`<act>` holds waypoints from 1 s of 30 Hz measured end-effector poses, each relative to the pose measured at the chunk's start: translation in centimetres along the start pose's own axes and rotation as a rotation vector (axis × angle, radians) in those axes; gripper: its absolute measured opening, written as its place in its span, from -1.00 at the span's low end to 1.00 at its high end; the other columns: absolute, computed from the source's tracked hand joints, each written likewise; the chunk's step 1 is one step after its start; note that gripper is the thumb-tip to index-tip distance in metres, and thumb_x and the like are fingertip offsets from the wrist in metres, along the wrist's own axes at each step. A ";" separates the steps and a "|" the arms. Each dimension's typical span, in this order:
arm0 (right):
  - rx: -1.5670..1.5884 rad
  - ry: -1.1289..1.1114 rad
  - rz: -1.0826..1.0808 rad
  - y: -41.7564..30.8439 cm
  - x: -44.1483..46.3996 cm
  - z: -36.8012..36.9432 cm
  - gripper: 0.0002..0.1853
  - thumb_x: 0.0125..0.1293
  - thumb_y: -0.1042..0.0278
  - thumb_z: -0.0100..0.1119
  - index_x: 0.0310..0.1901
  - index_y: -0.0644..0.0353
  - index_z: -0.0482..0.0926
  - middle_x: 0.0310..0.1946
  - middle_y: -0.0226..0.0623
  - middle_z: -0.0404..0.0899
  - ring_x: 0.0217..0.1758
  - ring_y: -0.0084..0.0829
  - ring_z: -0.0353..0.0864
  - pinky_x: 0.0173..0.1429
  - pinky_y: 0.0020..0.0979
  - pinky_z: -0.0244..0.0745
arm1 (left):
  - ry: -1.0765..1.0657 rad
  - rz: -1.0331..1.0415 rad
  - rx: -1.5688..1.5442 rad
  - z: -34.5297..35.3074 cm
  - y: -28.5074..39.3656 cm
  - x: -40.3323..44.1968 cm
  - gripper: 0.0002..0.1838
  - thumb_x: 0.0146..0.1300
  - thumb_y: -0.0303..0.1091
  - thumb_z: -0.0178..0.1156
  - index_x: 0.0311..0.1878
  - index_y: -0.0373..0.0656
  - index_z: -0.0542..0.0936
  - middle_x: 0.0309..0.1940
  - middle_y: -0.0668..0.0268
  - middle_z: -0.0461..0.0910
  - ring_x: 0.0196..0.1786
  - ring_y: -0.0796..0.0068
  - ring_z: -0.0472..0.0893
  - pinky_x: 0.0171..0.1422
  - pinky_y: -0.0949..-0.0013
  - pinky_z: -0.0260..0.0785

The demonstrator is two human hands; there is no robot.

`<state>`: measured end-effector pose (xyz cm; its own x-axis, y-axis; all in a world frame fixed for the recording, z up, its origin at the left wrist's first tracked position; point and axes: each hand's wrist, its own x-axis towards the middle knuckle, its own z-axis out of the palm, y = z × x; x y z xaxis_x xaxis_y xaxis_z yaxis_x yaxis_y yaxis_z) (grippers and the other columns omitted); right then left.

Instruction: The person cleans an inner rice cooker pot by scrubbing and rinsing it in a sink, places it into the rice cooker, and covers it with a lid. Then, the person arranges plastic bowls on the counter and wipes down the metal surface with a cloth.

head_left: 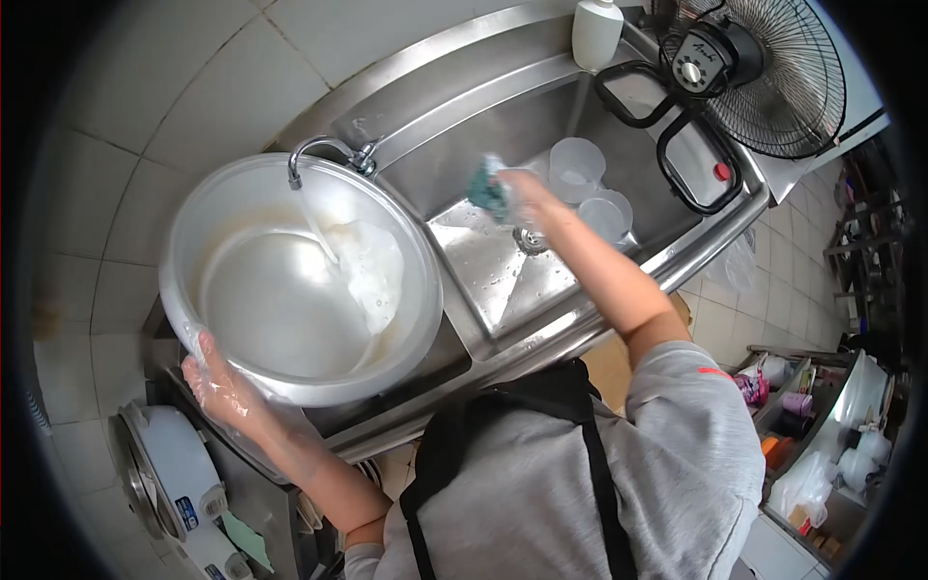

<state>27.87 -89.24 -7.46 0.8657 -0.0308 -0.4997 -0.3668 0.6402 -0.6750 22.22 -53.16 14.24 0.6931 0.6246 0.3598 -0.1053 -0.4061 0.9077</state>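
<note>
L hand (217,382), in clear plastic glove, is at basin's 7–8 o'clock, against rim, fingers part-curled; can't tell how firm its hold is. R hand (529,198), also gloved & a bit blurred, is approx 1 o'clock of view ctr, closed round a scrub pad (491,189). Pad = green w/ whitish patches, prob. suds, edges smeared by blur; it's above the sink (488,280), near 11 o'clock of the drain (530,240).

Basin (275,324) sits at 9 o'clock, over the L end of the unit: lg, round, pale silvery-white, wide rolled rim, smooth sides, dull sheen on flat bottom. Brownish tint on inner wall, esp. 10–11 & 4–5 o'clock. Tap (324,145) stands at its 12 o'clock, running; water (365,275) spreads whitish & foamy-looking around basin's 3 o'clock.

Clear tubs (577,159) lie at R hand's 2–4 o'clock, inside sink, see-thru, round. White bottle (596,39) at 1 o'clock, fan (710,63) at 2 o'clock.
</note>
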 end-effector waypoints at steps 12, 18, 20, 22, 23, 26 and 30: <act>-1.345 0.716 -0.004 -2.2 0.1 -20.8 -0.32 0.01 0.00 0.25 -0.02 0.34 0.19 -0.18 -0.08 0.46 -0.07 -0.30 0.45 0.02 -0.32 0.29 | 0.047 -0.001 0.059 0.2 0.0 0.3 -0.57 0.13 -0.22 0.23 -0.09 -0.40 0.43 -0.28 0.15 0.51 -0.28 0.42 0.49 -0.15 0.41 0.35; -0.811 -0.282 -0.272 -3.2 2.3 3.3 0.25 -0.15 -0.18 0.39 0.32 0.43 -0.21 0.24 0.19 0.12 0.35 -0.15 0.10 0.37 -0.33 0.00 | -0.007 0.056 -0.085 0.8 0.9 0.1 -0.78 0.17 -0.28 0.22 -0.39 -0.20 0.43 -0.49 0.38 0.45 -0.44 0.65 0.39 -0.32 0.55 0.26; -0.877 -0.461 -0.328 -0.9 2.9 11.4 0.17 -0.09 -0.14 0.36 0.35 0.31 -0.18 0.32 0.13 -0.05 0.39 -0.19 0.01 0.37 -0.36 -0.03 | -0.003 0.058 -0.075 0.9 0.9 0.1 -0.79 0.17 -0.29 0.21 -0.39 -0.18 0.42 -0.50 0.41 0.44 -0.45 0.66 0.37 -0.34 0.56 0.24; -0.615 -0.568 -0.166 3.4 7.2 17.2 -0.14 0.12 -0.01 0.19 0.32 0.21 -0.04 0.23 0.09 0.10 0.25 0.02 0.20 0.25 -0.05 0.14 | 0.014 0.015 -0.074 1.0 1.6 -0.5 -0.79 0.17 -0.27 0.21 -0.39 -0.16 0.42 -0.51 0.43 0.42 -0.48 0.68 0.34 -0.38 0.57 0.21; -0.357 -0.585 -0.016 4.8 8.0 19.9 -0.24 0.17 0.02 0.11 0.29 0.18 0.00 0.18 0.08 0.15 0.18 0.08 0.26 0.18 0.03 0.20 | 0.007 0.010 -0.053 0.7 1.1 -0.4 -0.78 0.17 -0.26 0.22 -0.38 -0.17 0.43 -0.50 0.43 0.42 -0.46 0.68 0.34 -0.36 0.56 0.21; 0.111 -0.574 0.260 7.3 11.4 24.9 -0.47 0.28 0.08 -0.11 0.20 0.14 0.10 0.01 0.02 0.29 -0.04 0.13 0.41 -0.06 0.12 0.35 | 0.016 0.033 0.061 -0.1 0.1 0.0 -0.76 0.17 -0.24 0.21 -0.35 -0.21 0.43 -0.48 0.39 0.42 -0.41 0.66 0.34 -0.31 0.54 0.22; 0.054 -0.473 0.313 7.0 11.9 27.4 -0.54 0.34 0.07 -0.31 0.19 0.13 0.11 -0.10 -0.02 0.37 -0.21 0.10 0.46 -0.15 0.05 0.41 | 0.011 -0.020 -0.020 0.2 0.9 -0.5 -0.76 0.18 -0.25 0.20 -0.35 -0.22 0.42 -0.48 0.40 0.39 -0.40 0.66 0.32 -0.28 0.54 0.21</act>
<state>44.92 -64.10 -3.20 0.7813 0.5060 -0.3655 -0.6233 0.6022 -0.4989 21.90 -53.92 14.82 0.6871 0.6401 0.3438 -0.1055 -0.3803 0.9188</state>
